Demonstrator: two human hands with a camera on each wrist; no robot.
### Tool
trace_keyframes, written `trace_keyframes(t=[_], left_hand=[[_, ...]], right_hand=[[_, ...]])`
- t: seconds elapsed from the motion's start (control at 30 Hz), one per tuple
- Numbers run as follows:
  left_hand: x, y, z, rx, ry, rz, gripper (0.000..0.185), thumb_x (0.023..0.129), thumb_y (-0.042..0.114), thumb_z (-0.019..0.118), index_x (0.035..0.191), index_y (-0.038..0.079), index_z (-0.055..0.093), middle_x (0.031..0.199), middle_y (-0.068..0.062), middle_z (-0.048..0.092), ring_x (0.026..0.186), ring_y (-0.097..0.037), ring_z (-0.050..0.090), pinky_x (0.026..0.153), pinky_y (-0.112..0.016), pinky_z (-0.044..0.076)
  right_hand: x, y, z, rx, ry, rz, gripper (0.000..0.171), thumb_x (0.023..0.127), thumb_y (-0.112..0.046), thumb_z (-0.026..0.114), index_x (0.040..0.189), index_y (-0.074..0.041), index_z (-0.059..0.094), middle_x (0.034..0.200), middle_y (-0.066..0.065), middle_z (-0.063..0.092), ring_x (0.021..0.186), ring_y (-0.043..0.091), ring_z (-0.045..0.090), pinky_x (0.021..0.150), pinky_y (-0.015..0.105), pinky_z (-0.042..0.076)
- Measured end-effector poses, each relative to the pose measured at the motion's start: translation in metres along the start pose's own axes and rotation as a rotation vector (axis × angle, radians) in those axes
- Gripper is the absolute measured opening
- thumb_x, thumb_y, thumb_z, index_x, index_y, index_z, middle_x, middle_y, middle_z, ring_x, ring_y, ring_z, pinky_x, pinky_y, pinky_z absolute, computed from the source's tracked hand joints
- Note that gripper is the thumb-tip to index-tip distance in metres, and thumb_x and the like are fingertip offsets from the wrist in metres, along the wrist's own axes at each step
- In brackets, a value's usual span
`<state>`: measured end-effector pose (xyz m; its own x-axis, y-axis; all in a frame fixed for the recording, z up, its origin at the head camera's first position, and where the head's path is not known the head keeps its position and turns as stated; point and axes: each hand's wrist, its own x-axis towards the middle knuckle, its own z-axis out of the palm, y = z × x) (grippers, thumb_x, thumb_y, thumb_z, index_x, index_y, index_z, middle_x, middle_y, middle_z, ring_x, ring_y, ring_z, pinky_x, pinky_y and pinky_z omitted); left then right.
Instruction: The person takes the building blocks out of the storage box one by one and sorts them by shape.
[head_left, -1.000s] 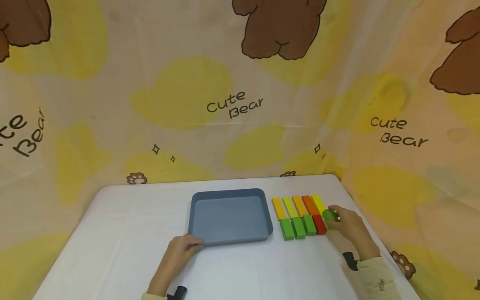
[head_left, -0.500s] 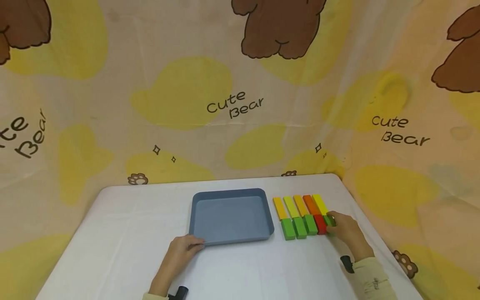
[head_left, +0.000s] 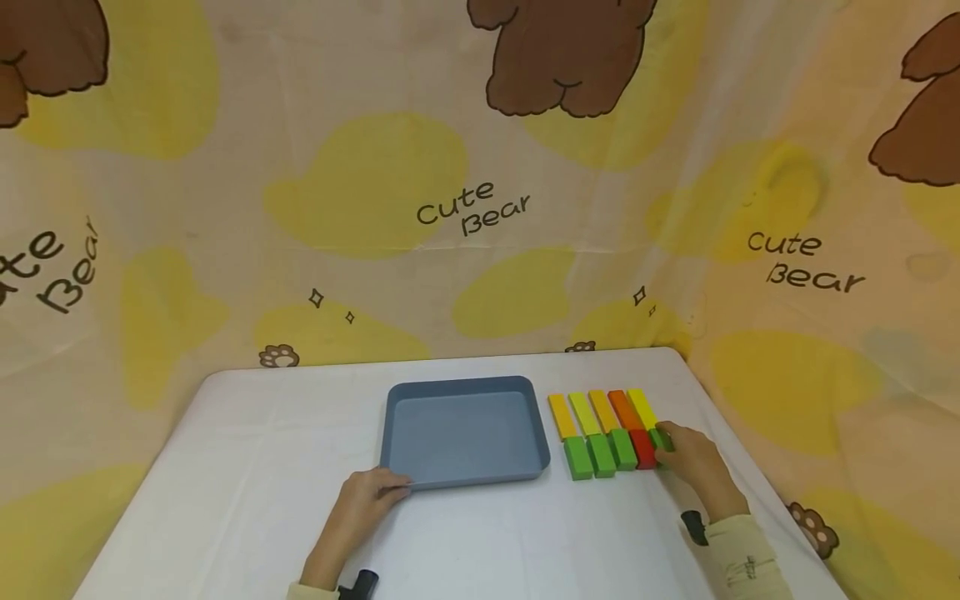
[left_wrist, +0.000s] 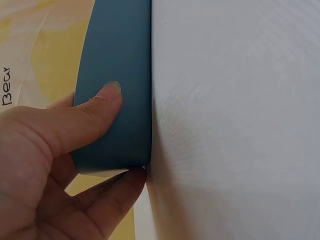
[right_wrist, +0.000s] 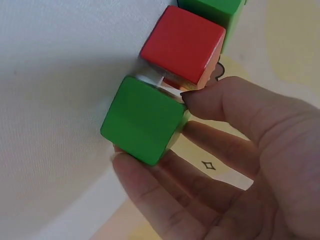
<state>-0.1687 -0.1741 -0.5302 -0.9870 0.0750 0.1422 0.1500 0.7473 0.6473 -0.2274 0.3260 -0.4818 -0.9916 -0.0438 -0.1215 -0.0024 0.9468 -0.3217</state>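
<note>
My left hand (head_left: 363, 504) grips the near left corner of a blue-grey tray (head_left: 465, 440), its thumb on the outside of the tray wall (left_wrist: 117, 45) in the left wrist view. Over at the right, my right hand (head_left: 697, 462) holds a green block (right_wrist: 142, 120) between thumb and fingers. That block is at the right end of the front row, beside a red block (right_wrist: 185, 45), with a narrow gap between them in the right wrist view. In the head view the fingers hide much of the held block.
Left of the red block stand three green blocks (head_left: 601, 456). Behind them runs a row of yellow, amber and orange blocks (head_left: 624, 410). The white table (head_left: 480, 542) meets a bear-print cloth (head_left: 360, 183) at its back and right edges.
My right hand has come slightly down and nearer with the green block, which now lies lower, beside the red one. The left hand keeps its hold on the tray.
</note>
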Motion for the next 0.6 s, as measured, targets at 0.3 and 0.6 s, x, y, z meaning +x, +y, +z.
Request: trace_keyframes(t=[0.3, 0.6], left_hand=[[0.003, 0.000, -0.002, 0.004, -0.007, 0.015, 0.013, 0.081, 0.013, 0.078, 0.091, 0.020, 0.079, 0.087, 0.007, 0.075, 0.090, -0.017, 0.073, 0.082, -0.035, 0.060], [0.003, 0.000, -0.003, 0.054, -0.019, -0.017, 0.011, 0.087, 0.031, 0.074, 0.092, 0.022, 0.079, 0.094, 0.006, 0.076, 0.095, -0.019, 0.072, 0.087, -0.042, 0.059]], right_hand=[[-0.007, -0.012, -0.002, 0.000, 0.246, -0.048, 0.042, 0.099, -0.025, 0.056, 0.131, 0.003, 0.055, 0.121, 0.033, 0.060, 0.110, 0.050, 0.058, 0.089, 0.064, 0.050], [0.004, -0.072, 0.011, 0.036, 0.449, -0.206, 0.047, 0.099, -0.035, 0.057, 0.134, -0.004, 0.057, 0.134, 0.026, 0.057, 0.116, 0.048, 0.057, 0.095, 0.063, 0.050]])
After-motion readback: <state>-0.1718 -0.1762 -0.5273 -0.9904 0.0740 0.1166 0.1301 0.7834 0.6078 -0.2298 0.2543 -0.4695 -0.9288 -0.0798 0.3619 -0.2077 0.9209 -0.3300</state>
